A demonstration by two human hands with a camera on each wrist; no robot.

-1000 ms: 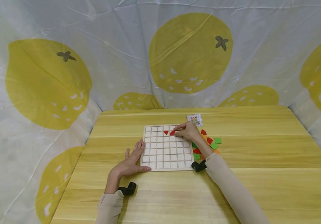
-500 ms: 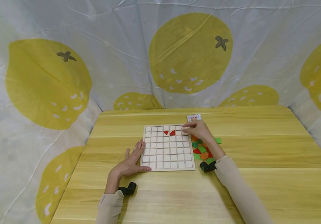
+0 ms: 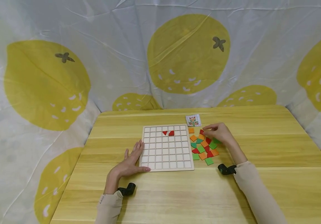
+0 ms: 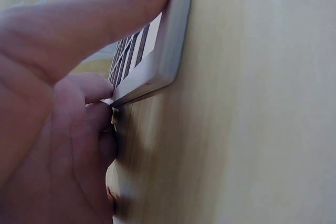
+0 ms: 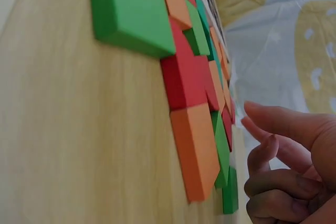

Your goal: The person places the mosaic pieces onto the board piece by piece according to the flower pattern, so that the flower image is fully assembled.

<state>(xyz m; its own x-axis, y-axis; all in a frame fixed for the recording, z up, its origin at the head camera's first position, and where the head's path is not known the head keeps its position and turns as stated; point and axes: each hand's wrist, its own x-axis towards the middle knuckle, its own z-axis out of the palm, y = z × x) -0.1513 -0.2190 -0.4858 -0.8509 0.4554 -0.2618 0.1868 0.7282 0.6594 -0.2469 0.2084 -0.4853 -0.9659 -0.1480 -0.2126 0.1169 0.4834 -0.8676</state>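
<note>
A pale wooden grid board (image 3: 167,149) lies on the table, with a red triangle (image 3: 164,133) and a red quarter-circle piece (image 3: 171,133) in neighbouring cells near its far side. My left hand (image 3: 129,163) rests against the board's near left corner, fingers spread along the side; the left wrist view shows the thumb (image 4: 121,11) over the rim. At the far end of the loose pieces is my right hand (image 3: 219,132), thumb and forefinger apart, fingertips right at another red piece (image 3: 201,132). Its other fingers (image 5: 281,182) are bent in the right wrist view.
Several red, orange, green and teal pieces (image 3: 201,149) lie flat beside the board's right edge. A small printed pattern card (image 3: 193,120) lies behind them. The wooden table (image 3: 275,140) ends at a lemon-print cloth (image 3: 249,62).
My right hand has let go of the red quarter-circle piece on the board and moved right to the loose pieces, uncovering the card. My left hand has stayed at the board's corner.
</note>
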